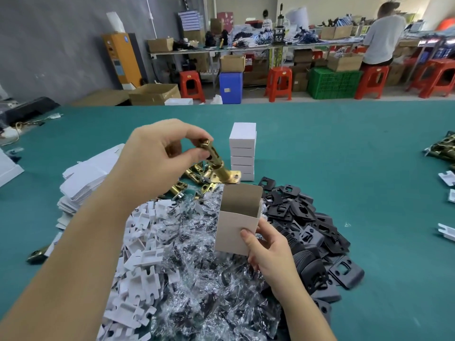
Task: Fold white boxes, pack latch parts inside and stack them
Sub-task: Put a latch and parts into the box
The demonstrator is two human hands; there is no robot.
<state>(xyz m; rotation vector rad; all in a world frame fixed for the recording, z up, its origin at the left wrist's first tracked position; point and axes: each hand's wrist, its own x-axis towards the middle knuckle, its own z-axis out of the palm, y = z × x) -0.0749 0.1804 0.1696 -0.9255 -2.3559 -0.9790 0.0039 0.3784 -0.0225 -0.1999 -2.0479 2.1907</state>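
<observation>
The left hand (157,153) was raised above the green felt-covered table (344,148), its thumb and curled fingers pinching the upper end of a gold-coloured cylindrical metal latch bolt (216,163). The latch hung tilted below the fingertips, its flat plate end pointing toward 5 o'clock and sitting just above the raised back flap of the open box.

The right hand (268,252) gripped an open-topped white cardboard box (236,230) near its lower right corner, thumb pressed on the front face; the other fingers lay behind the box and their position could not be told. The box stood upright, its mouth facing up, at 5 o'clock from the latch.

At 12 o'clock from the held box stood a stack of closed white boxes (242,153). Loose gold latches (197,175) lay on the table beneath the left hand. At 9 o'clock lay a pile of flat unfolded white box blanks (86,180). A heap of white notched card inserts (140,267) lay at 7 o'clock, clear plastic bags of dark small parts (202,279) at 6 o'clock, and a pile of black metal strike plates (310,232) at 3 o'clock, just beside the right hand.

A person in a white shirt (384,38) sat at a far bench at 1 o'clock.
</observation>
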